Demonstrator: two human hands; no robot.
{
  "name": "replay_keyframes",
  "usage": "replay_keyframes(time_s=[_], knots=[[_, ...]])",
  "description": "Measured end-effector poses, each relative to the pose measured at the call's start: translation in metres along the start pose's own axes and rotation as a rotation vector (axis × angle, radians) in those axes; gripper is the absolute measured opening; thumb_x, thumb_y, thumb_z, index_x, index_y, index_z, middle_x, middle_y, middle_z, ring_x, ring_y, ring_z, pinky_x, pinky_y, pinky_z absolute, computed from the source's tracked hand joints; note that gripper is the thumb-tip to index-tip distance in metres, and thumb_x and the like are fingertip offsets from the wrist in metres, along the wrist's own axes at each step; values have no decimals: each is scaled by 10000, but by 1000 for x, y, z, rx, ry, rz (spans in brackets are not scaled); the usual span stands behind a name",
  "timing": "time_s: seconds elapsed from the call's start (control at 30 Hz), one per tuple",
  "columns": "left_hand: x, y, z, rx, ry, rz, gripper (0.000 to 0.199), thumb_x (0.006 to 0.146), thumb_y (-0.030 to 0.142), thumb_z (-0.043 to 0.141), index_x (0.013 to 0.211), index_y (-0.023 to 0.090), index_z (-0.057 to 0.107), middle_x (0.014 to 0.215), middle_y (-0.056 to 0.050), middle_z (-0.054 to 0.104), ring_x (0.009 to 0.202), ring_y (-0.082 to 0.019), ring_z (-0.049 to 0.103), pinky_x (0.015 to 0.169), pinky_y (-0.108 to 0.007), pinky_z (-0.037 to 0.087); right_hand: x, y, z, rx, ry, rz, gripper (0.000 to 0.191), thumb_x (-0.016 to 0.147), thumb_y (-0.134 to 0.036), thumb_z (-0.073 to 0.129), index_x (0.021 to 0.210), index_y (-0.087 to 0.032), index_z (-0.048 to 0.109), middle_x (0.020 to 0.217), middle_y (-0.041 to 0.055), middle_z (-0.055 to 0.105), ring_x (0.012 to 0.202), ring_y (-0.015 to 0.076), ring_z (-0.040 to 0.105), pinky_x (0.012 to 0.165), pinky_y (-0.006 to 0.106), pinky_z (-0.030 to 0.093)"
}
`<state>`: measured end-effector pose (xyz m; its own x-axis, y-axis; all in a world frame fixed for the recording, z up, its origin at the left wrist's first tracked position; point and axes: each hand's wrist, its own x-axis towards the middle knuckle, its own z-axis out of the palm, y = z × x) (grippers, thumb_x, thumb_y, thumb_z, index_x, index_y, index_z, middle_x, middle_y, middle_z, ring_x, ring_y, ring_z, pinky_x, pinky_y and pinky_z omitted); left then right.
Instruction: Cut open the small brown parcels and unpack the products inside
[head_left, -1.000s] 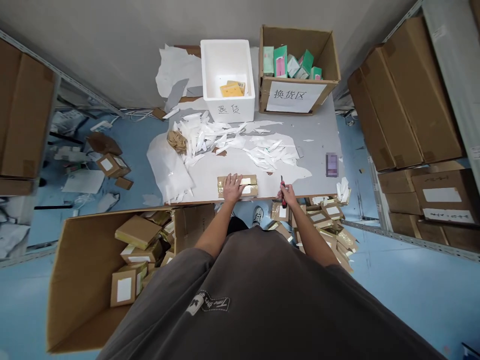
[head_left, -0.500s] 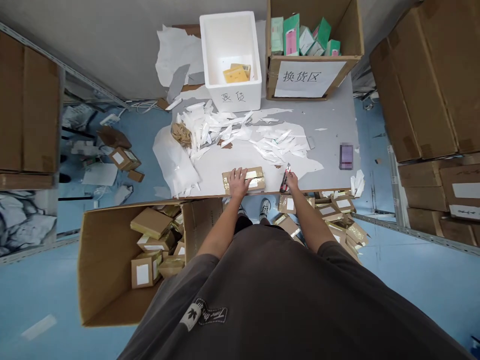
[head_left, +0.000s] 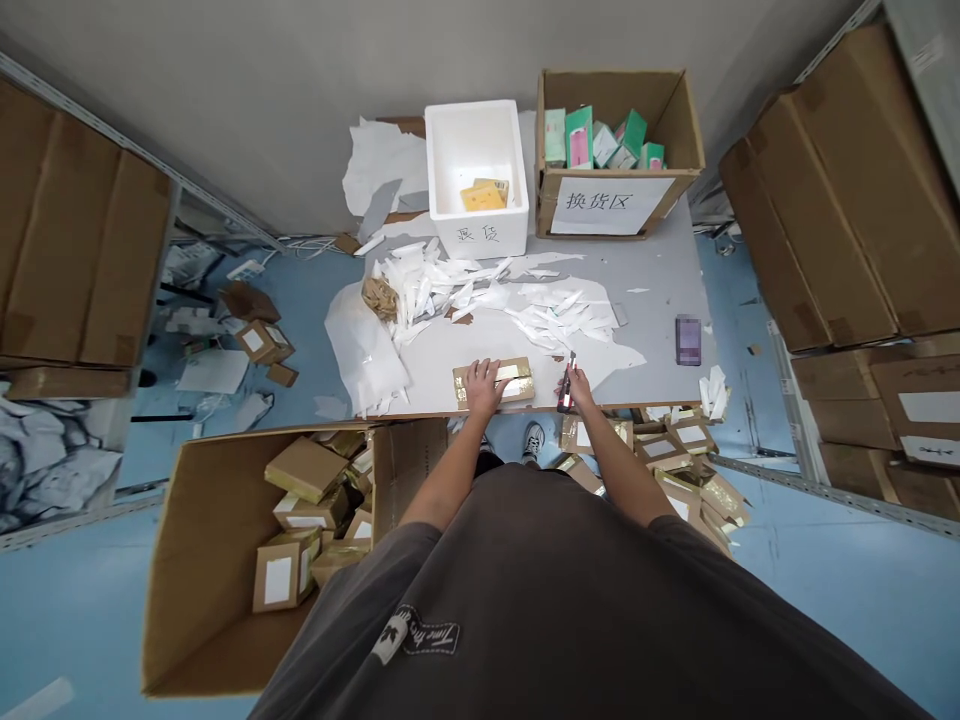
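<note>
A small taped cardboard box (head_left: 517, 379) with a white label lies at the table's front edge. My left hand (head_left: 482, 386) grips its left part from above, fingers over the top and thumb toward me. To the right of the box, my right hand (head_left: 577, 386) is closed around a red and black utility knife (head_left: 565, 392), which points away from me. The knife is apart from the box. Beyond both hands lie many torn white paper strips (head_left: 555, 318) and a crumpled brown paper (head_left: 380, 298).
At the table's back stand a white foam box (head_left: 480, 232) with yellow packets and a carton (head_left: 547, 205) holding green-and-white boxes. A phone (head_left: 688, 341) lies at right. A big carton (head_left: 202, 570) of parcels is at lower left; more parcels (head_left: 667, 445) are heaped under the table's right side.
The camera view has tilted up, so the table sits lower in the picture. My left hand stays on the box, and my right hand still holds the utility knife beside it.
</note>
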<state>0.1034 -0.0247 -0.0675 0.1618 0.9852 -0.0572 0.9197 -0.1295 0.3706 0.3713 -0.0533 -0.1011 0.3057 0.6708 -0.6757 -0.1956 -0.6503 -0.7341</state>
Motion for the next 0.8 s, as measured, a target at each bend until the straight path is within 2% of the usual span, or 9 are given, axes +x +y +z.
replay_keyframes(time_s=[0.1, 0.2, 0.33, 0.47, 0.6, 0.7, 0.8], knots=[[2, 0, 1, -12, 4, -9, 549, 1064, 557, 573, 1529, 276, 651, 1597, -122, 618, 1548, -399, 449, 1276, -592, 340, -14, -2, 21, 12, -94, -40, 515, 948, -774, 576, 981, -288, 407, 743, -43, 651, 532, 152, 639, 480, 240, 495], [5, 0, 2, -22, 0, -14, 529, 1072, 549, 558, 1523, 292, 663, 1588, -111, 630, 1544, -409, 454, 1244, -616, 367, -21, -1, 35, 32, -80, -34, 537, 920, -788, 594, 967, -289, 402, 706, -54, 622, 524, 152, 619, 478, 246, 493], [7, 0, 1, -18, -5, -45, 497, 1096, 540, 520, 1489, 291, 693, 1549, -102, 666, 1505, -409, 496, 1198, -611, 407, -22, -2, 32, 59, -50, -6, 503, 888, -715, 656, 978, -286, 411, 681, -73, 594, 517, 141, 590, 486, 243, 493], [6, 1, 3, -35, -8, -60, 503, 1114, 528, 475, 1504, 289, 682, 1548, -108, 666, 1503, -409, 499, 1186, -617, 405, -25, -7, 26, 24, -102, -57, 516, 833, -680, 726, 1011, -285, 445, 719, -73, 607, 556, 140, 605, 526, 254, 525], [5, 2, 5, -63, 7, -49, 522, 1106, 542, 480, 1507, 275, 679, 1551, -120, 661, 1505, -418, 489, 1196, -623, 390, -37, -5, 37, -98, -140, -93, 595, 727, -630, 850, 1034, -283, 476, 772, -71, 624, 609, 152, 623, 563, 272, 555], [6, 2, 1, -51, -16, -32, 540, 1092, 559, 512, 1516, 263, 664, 1580, -128, 633, 1517, -414, 470, 1218, -608, 383, -45, 0, 49, -186, -86, -92, 639, 670, -599, 887, 1036, -283, 470, 800, -78, 616, 628, 151, 603, 572, 276, 561], [4, -2, -10, -35, -52, -8, 541, 1090, 527, 527, 1538, 244, 635, 1612, -133, 599, 1520, -404, 459, 1233, -581, 387, -45, -1, 60, -285, 24, -106, 592, 725, -609, 830, 1059, -280, 468, 852, -50, 631, 715, 176, 626, 608, 282, 564]])
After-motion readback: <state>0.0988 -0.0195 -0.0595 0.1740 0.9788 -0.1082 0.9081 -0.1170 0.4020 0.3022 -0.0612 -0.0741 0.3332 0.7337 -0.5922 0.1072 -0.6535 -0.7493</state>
